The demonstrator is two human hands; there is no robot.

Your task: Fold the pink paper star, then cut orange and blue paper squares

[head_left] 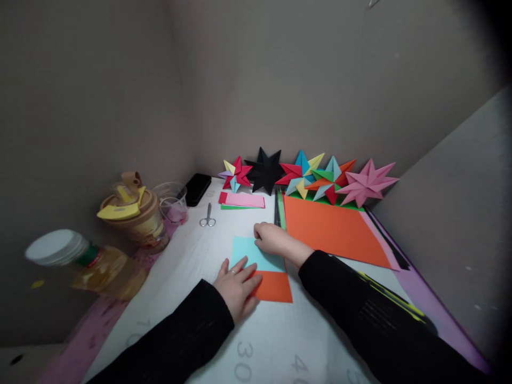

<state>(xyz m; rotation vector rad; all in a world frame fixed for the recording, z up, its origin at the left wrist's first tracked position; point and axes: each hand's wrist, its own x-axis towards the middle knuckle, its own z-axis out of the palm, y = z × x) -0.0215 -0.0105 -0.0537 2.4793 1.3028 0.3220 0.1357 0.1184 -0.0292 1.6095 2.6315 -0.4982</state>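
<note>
A light blue sheet of paper [244, 246] lies on the white mat, with an orange paper strip [277, 289] along its near side; whether the two are one folded piece I cannot tell. Fingers spread, my left hand [237, 290] rests flat over the left part of the orange strip and the near edge of the blue. My right hand [272, 238] is closed, its curled fingers down at the far edge of the blue paper. What lies under or between those fingers is hidden.
Small scissors [208, 217], paper strips [242, 200] and a black phone [198, 189] lie beyond. Folded paper stars [264, 169] line the wall. A large orange sheet [328, 224] is right. Along the left stand a bottle [108, 272], a lidded cup [142, 221] and a clear cup [173, 200].
</note>
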